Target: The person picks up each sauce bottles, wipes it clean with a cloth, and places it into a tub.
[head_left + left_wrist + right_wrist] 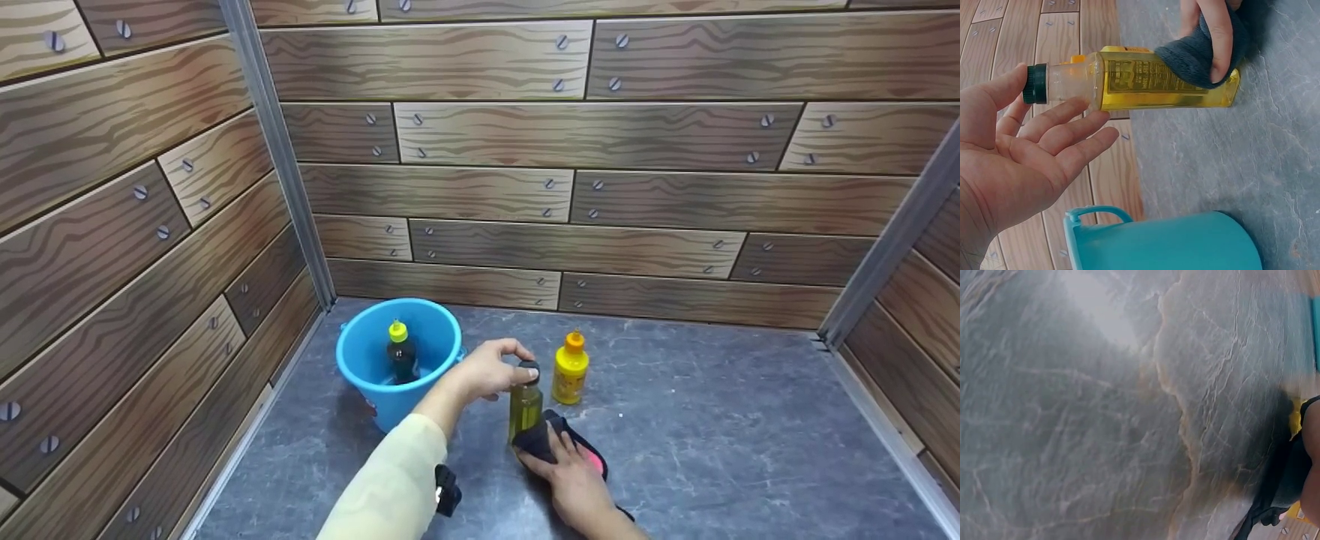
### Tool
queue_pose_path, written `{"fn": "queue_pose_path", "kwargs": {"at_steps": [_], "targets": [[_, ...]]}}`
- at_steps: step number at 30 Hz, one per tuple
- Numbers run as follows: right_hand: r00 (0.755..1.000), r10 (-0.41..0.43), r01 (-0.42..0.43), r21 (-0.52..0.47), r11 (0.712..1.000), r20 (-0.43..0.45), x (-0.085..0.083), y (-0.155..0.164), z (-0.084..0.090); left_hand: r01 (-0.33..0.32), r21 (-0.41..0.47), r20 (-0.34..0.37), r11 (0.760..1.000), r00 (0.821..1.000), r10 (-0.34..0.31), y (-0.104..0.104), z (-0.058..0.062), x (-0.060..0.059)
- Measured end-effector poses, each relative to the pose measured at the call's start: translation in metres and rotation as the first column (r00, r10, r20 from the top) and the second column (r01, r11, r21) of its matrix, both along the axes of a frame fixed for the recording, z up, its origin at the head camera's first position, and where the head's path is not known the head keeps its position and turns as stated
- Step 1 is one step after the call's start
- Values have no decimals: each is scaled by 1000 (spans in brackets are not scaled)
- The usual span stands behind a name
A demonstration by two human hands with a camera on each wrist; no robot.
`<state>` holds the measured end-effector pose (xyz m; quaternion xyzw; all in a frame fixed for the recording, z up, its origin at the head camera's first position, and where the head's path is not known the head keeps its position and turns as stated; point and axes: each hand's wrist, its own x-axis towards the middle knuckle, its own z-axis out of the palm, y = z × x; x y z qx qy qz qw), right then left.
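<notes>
The left hand's grip (pixel 491 371) pinches, between thumb and forefinger, the dark green ridged cap (pixel 1036 84) of a clear bottle of yellow liquid (pixel 526 401), which stands upright directly below that grip. Lower down, the right hand's grip (pixel 579 487) clasps a dark fuzzy cloth (pixel 1185 59) against the bottle's base. Right of the left grip stands a yellow plastic bottle with an orange cap (pixel 570 375); left of it, a blue plastic bucket (pixel 397 406) holds a dark yellow-capped bottle (pixel 403 360).

3 walls (pixel 480 195) of brown wood-look planks (pixel 600 135) with slotted screws (pixel 562 42) meet at 2 grey corner posts (pixel 277 135) around a grey, pale-veined bench (pixel 712 405) catching soft glare (pixel 1100 309).
</notes>
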<state>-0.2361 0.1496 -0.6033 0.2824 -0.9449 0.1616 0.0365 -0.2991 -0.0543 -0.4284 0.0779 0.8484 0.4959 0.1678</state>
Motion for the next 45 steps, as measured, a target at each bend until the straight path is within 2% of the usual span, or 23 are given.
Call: {"fn": "queue_pose_path", "kwargs": {"at_steps": [8,15,25,31,36,45], "targets": [[999,-27,28,114,993,-17,3,-1,3,2,6,-21,1000,1000,-2,1,0,4],[997,-69,64,127,990,30,7,1,9,12,-16,-50,1000,999,-13,3,-1,6],[991,-127,124,58,991,44,17,14,11,66,-43,-41,997,997,-68,2,-1,8],[971,-221,222,0,975,91,21,26,15,96,-49,-23,994,995,-97,0,1,9],[963,-264,266,-40,963,57,28,36,19,114,-73,-36,991,992,-117,3,3,10],[966,-258,255,-113,960,-11,36,46,25,131,-109,-42,985,990,-136,9,6,12]]}}
